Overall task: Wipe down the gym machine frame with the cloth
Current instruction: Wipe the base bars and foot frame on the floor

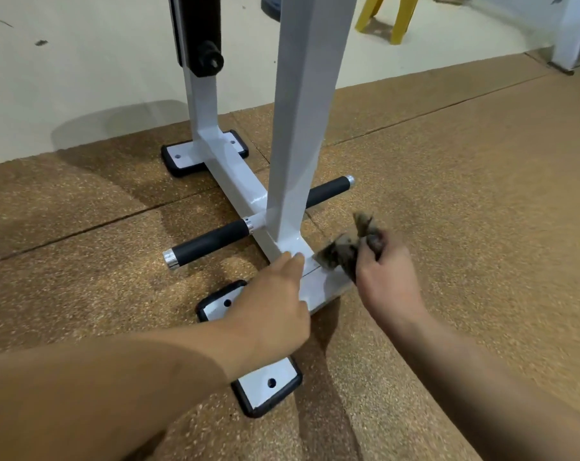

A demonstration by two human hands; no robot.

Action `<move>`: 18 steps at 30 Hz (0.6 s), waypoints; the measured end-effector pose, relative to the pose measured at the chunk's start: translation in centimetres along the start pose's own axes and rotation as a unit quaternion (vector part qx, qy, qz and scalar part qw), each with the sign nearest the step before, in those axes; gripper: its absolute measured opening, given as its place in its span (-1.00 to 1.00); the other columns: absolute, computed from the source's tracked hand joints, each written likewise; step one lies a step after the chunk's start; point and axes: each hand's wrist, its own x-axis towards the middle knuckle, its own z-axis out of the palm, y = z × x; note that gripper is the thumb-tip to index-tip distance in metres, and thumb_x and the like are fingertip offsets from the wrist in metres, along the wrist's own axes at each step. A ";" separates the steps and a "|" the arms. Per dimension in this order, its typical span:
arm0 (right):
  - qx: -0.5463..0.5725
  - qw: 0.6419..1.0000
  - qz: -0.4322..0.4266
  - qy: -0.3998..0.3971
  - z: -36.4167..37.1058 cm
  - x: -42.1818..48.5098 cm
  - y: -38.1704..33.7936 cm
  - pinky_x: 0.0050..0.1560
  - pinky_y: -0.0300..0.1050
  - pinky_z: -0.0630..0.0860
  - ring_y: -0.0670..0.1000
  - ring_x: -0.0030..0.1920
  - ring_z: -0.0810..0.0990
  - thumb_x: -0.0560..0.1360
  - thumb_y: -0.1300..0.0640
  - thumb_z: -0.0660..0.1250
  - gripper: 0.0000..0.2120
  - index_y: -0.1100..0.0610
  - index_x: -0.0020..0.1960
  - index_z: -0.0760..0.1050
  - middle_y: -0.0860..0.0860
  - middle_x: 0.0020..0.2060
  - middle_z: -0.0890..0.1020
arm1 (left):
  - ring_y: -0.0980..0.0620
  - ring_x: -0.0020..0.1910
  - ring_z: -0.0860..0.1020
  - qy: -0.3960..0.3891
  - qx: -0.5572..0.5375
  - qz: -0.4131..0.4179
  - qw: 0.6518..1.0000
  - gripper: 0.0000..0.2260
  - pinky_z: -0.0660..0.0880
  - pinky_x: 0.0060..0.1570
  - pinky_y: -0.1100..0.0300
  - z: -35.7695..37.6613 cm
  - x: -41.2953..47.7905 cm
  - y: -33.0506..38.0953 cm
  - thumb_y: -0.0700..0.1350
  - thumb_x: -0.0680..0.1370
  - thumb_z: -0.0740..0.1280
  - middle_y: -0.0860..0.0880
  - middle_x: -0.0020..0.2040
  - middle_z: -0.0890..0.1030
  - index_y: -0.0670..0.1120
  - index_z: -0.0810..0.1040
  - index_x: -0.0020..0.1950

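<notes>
While working low on the gym machine frame (238, 181), at the upright's foot: wiping step, likely partway. Right hand (386, 277) bunched around cloth (340, 252), over base rail just beside upright; contact blurred. Left hand (275, 304) flat-fingered, resting on rail. Next: press cloth down, draw toward foot plate (265, 380).

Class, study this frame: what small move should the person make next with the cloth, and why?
Probably lower the right hand so the cloth presses flat on the white base beam and wipe toward its near end. The cloth is bunched in that hand with only an edge at the beam; the left hand rests fingers beside the upright.
</notes>
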 end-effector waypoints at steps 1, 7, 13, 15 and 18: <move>-0.061 0.996 -0.062 -0.034 1.2 -0.3 0.7 0.15 -0.01 0.52 0.13 0.21 0.57 0.68 0.09 0.22 -0.79 0.11 0.25 0.51 0.00 0.11 0.61 | -0.05 0.65 0.05 -0.038 0.063 -0.016 0.997 -0.37 0.11 0.56 0.11 -0.4 -0.6 -1.5 -0.01 0.70 0.21 -0.04 0.68 -0.02 -0.06 -0.04 0.68; -0.227 0.938 -0.234 -0.120 5.8 -2.9 5.2 0.64 0.21 0.04 0.11 0.65 0.10 0.68 -0.03 0.10 -0.45 0.11 0.63 0.24 0.05 0.63 0.24 | 0.01 0.67 -0.11 -0.171 0.220 -0.010 0.960 -0.32 0.04 0.63 -0.01 -2.5 -3.2 -6.0 0.16 0.72 0.07 0.02 0.69 -0.22 -0.01 -0.24 0.69; -0.207 0.961 -0.144 -0.111 3.7 -1.5 5.8 0.67 0.07 -0.08 0.00 0.68 -0.05 0.72 -0.02 0.04 -0.44 0.11 0.68 0.11 -0.02 0.67 0.09 | 0.01 0.64 0.09 -0.203 0.193 -0.033 0.960 -0.32 0.15 0.58 0.09 -2.2 -5.6 -6.9 0.15 0.73 0.05 0.08 0.70 -0.15 0.02 -0.34 0.67; -0.188 0.947 -0.214 -0.145 5.3 -5.1 4.3 0.67 0.10 -0.08 -0.01 0.68 -0.07 0.70 -0.07 0.01 -0.42 0.11 0.67 0.14 -0.01 0.67 0.10 | -0.02 0.56 0.25 -0.205 0.183 -0.029 0.961 -0.29 0.28 0.51 0.05 -2.3 -6.1 -6.8 0.13 0.73 0.10 0.10 0.69 -0.08 0.03 -0.33 0.67; -0.173 0.911 -0.309 -0.213 5.8 -8.2 3.9 0.66 0.11 0.00 -0.03 0.67 0.02 0.68 -0.06 0.05 -0.43 0.09 0.65 0.20 -0.01 0.65 0.19 | -0.05 0.58 0.24 -0.211 0.188 -0.023 0.959 -0.26 0.29 0.53 0.00 -2.1 -7.8 -7.8 0.08 0.72 0.17 0.13 0.68 -0.20 0.07 -0.33 0.66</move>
